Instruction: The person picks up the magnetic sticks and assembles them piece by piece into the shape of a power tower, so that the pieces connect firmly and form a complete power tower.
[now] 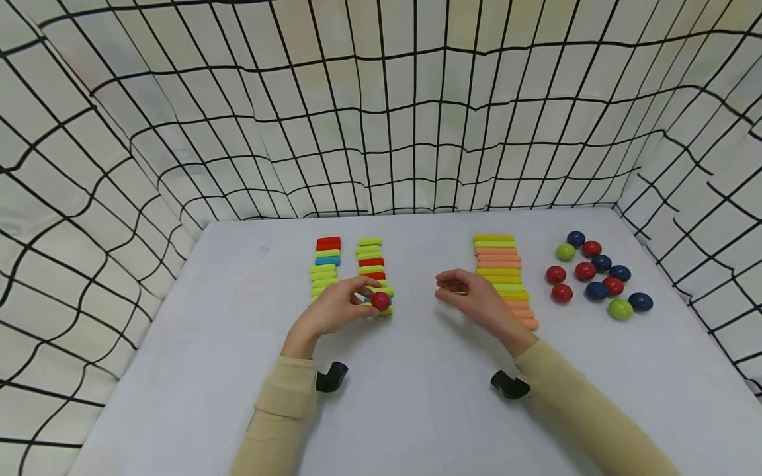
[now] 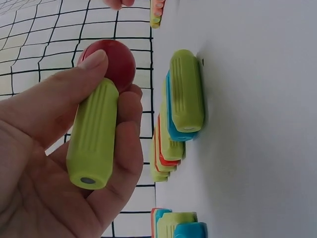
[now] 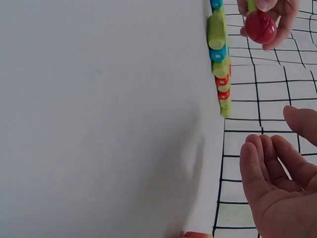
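My left hand (image 1: 333, 307) pinches a red ball (image 1: 380, 301) together with a light green magnetic rod (image 2: 94, 136), above the nearer end of an upright-running column of rods (image 1: 370, 251). In the left wrist view the rod's upper end is right at the ball, with the thumb pressed on the ball and the fingers curled round behind the rod. A grey dot shows in the rod's free end. My right hand (image 1: 479, 301) hovers beside a column of orange and yellow-green rods (image 1: 497, 273), its fingers loosely bent and holding nothing.
Another column of red, blue and green rods (image 1: 324, 270) lies at the left. Several red, blue and green balls (image 1: 585, 271) are scattered on the right of the white table (image 1: 196, 370). Black grid netting (image 1: 387, 112) over pale walls surrounds its back and sides.
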Motion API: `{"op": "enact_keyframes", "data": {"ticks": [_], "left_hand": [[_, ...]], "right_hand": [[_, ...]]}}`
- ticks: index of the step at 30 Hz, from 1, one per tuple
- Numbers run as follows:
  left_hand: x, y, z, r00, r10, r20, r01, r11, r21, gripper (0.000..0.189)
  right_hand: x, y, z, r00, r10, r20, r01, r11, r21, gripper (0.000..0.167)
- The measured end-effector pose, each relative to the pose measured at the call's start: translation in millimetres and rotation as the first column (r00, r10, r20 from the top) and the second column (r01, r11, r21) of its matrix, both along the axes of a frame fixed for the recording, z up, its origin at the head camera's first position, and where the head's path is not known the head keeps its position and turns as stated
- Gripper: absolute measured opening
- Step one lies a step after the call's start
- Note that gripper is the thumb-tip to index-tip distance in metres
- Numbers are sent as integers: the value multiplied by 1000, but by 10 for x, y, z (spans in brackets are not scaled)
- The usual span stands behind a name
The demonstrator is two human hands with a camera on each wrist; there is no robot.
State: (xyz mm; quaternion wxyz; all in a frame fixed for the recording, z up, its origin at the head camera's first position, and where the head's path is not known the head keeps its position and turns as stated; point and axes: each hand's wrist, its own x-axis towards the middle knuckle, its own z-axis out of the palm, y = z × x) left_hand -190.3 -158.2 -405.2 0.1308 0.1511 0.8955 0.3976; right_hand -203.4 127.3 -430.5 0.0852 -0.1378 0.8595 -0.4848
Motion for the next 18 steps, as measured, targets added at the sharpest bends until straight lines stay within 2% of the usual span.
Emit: {"op": "enact_keyframes", "data": {"ticks": [5, 9, 14, 18], "left_hand": [[17, -20, 24, 1000, 6, 1, -6, 1000, -12, 39], [26, -34, 40, 999, 49, 16, -49, 999, -2, 35], [18, -36, 31, 994, 104, 46, -104, 995, -6, 38], [15, -24, 14, 994, 106, 40, -106, 994, 2, 46]], "right_hand": [[29, -77, -56, 998, 66, 19, -66, 998, -2, 40], [43, -221, -84, 994, 103, 30, -103, 995, 1, 40], [46, -363, -100, 993, 114, 41, -113, 993, -17, 39], [50, -426, -118, 992, 117, 55, -116, 993, -24, 37]]}}
